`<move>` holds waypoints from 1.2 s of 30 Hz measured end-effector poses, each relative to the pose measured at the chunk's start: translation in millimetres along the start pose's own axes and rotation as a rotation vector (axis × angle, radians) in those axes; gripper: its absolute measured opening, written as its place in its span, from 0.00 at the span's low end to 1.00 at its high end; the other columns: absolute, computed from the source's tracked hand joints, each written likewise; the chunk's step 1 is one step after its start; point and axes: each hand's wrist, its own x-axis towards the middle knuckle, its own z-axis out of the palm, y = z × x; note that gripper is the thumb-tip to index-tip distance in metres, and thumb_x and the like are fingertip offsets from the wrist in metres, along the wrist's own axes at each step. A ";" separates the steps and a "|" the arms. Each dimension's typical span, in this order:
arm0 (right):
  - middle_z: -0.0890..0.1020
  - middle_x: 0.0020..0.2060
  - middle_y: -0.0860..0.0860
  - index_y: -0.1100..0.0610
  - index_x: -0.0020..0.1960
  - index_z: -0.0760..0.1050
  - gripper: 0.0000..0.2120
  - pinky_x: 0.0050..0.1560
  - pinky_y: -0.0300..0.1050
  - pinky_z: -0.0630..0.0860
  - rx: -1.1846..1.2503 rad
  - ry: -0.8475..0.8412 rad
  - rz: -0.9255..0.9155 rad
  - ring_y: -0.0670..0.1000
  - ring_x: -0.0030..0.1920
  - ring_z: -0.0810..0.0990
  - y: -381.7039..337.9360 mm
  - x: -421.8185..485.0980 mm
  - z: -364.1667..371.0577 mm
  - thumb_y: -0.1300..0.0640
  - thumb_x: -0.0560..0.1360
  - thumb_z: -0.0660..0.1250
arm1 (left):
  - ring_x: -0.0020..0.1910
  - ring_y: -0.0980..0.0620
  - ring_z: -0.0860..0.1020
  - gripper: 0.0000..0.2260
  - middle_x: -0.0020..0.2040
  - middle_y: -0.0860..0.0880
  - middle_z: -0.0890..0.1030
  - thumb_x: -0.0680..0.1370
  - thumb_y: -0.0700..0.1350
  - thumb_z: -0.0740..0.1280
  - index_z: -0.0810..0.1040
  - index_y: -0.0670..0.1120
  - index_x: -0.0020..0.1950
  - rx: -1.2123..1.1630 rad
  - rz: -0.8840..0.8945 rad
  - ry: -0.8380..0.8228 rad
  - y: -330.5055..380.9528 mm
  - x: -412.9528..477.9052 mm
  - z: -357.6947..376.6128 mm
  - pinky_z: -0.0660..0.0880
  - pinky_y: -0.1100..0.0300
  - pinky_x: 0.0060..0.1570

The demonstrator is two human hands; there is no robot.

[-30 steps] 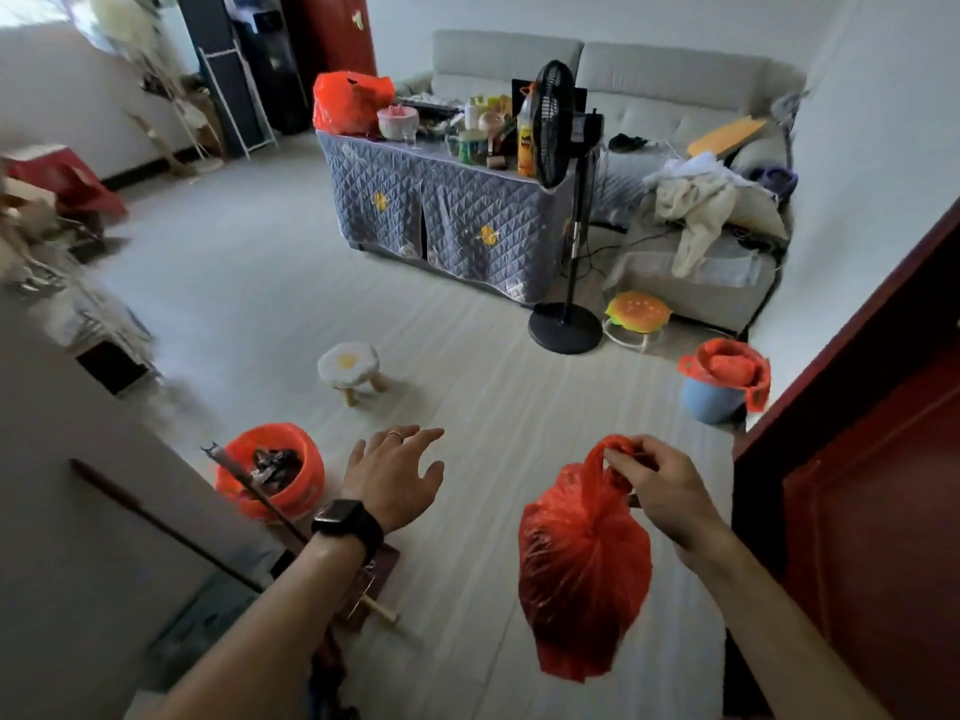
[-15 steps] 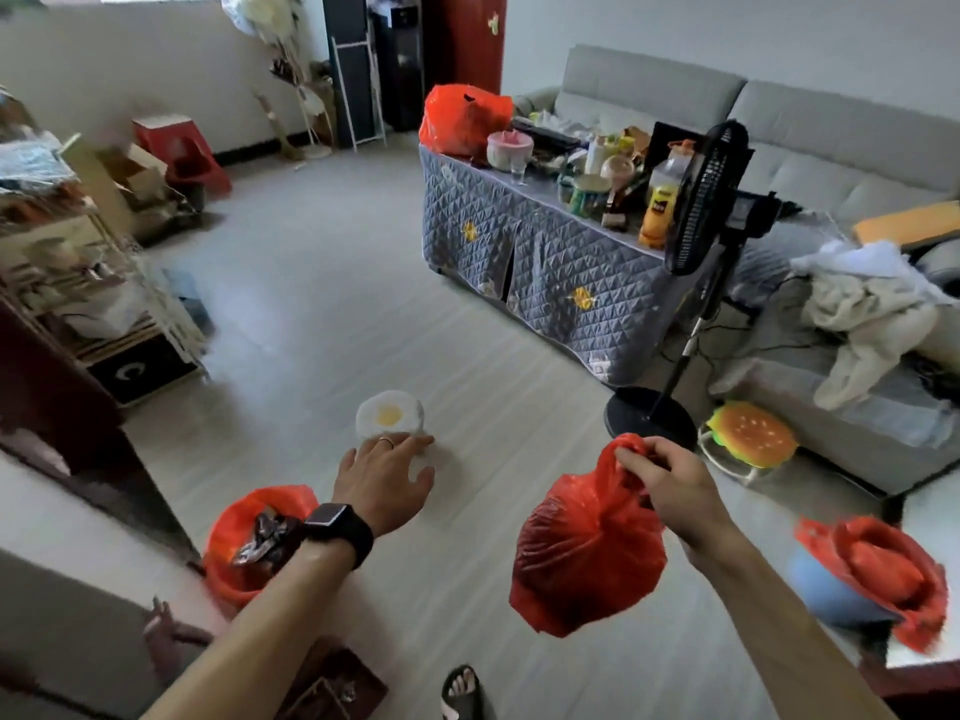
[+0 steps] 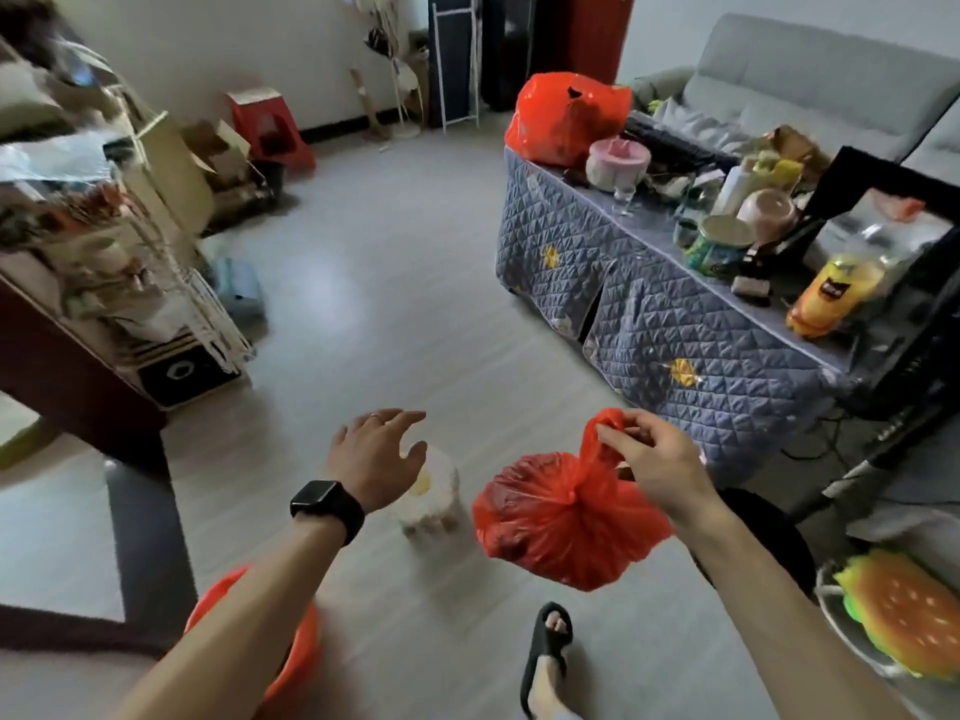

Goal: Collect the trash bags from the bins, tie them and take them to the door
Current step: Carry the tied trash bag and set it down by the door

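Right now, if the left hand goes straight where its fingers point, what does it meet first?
Probably nothing close: the open left hand points forward over bare floor, above the small stool. Further on, the quilted table is likeliest, though depth is unclear.

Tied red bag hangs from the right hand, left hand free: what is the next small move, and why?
Probably lower the open left hand to the red-lined bin beneath that forearm: the right hand pinches the knotted red plastic bag, and this liner looks uncollected.

A knotted red trash bag [image 3: 566, 532] hangs from the right hand [image 3: 652, 462]; a second red bag [image 3: 563, 122] sits on the counter [image 3: 675, 324].
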 end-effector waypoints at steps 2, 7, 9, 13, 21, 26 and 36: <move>0.84 0.42 0.54 0.52 0.46 0.83 0.02 0.49 0.53 0.81 -0.004 -0.062 -0.012 0.53 0.44 0.83 -14.2 59.7 7.1 0.54 0.74 0.73 | 0.72 0.48 0.67 0.22 0.71 0.54 0.72 0.78 0.59 0.60 0.68 0.62 0.72 0.007 -0.047 0.007 -5.3 50.2 1.8 0.64 0.48 0.70; 0.82 0.41 0.53 0.54 0.47 0.82 0.02 0.49 0.50 0.79 -0.068 -0.210 -0.047 0.50 0.41 0.80 -67.3 206.7 20.4 0.57 0.75 0.72 | 0.70 0.47 0.70 0.23 0.70 0.53 0.74 0.76 0.60 0.59 0.69 0.61 0.71 -0.062 -0.205 0.041 -4.2 161.2 -8.3 0.67 0.47 0.67; 0.81 0.40 0.52 0.56 0.48 0.81 0.02 0.45 0.46 0.76 -0.079 -0.236 -0.055 0.50 0.39 0.79 -83.2 251.9 26.3 0.57 0.76 0.72 | 0.69 0.47 0.70 0.22 0.69 0.52 0.74 0.76 0.59 0.61 0.70 0.61 0.71 -0.065 -0.228 0.057 -3.6 191.6 -13.5 0.69 0.48 0.66; 0.82 0.42 0.52 0.52 0.48 0.82 0.05 0.46 0.46 0.76 -0.102 -0.286 -0.074 0.50 0.42 0.80 -112.8 365.1 52.1 0.52 0.75 0.71 | 0.68 0.48 0.72 0.23 0.69 0.52 0.75 0.75 0.60 0.59 0.70 0.60 0.70 -0.088 -0.289 0.071 -16.4 280.1 -25.8 0.71 0.49 0.64; 0.83 0.38 0.47 0.48 0.46 0.83 0.02 0.48 0.49 0.78 -0.070 -0.272 -0.090 0.49 0.43 0.81 -172.9 586.1 130.2 0.52 0.76 0.71 | 0.68 0.48 0.72 0.22 0.70 0.51 0.74 0.77 0.57 0.62 0.69 0.58 0.72 -0.129 -0.308 0.016 -69.0 496.1 -50.0 0.71 0.51 0.64; 0.82 0.38 0.49 0.50 0.46 0.82 0.03 0.43 0.48 0.77 -0.048 -0.260 -0.076 0.48 0.38 0.80 -226.4 698.7 172.7 0.55 0.77 0.70 | 0.68 0.47 0.72 0.25 0.70 0.51 0.74 0.75 0.60 0.59 0.69 0.59 0.72 -0.129 -0.281 -0.007 -90.0 633.1 -89.7 0.72 0.49 0.64; 0.85 0.45 0.47 0.45 0.47 0.82 0.03 0.55 0.50 0.80 -0.089 -0.296 -0.153 0.50 0.49 0.84 -308.0 952.2 274.3 0.48 0.75 0.71 | 0.71 0.48 0.69 0.24 0.73 0.51 0.70 0.78 0.57 0.62 0.67 0.59 0.74 -0.069 -0.268 0.037 -137.7 918.5 -148.0 0.68 0.51 0.68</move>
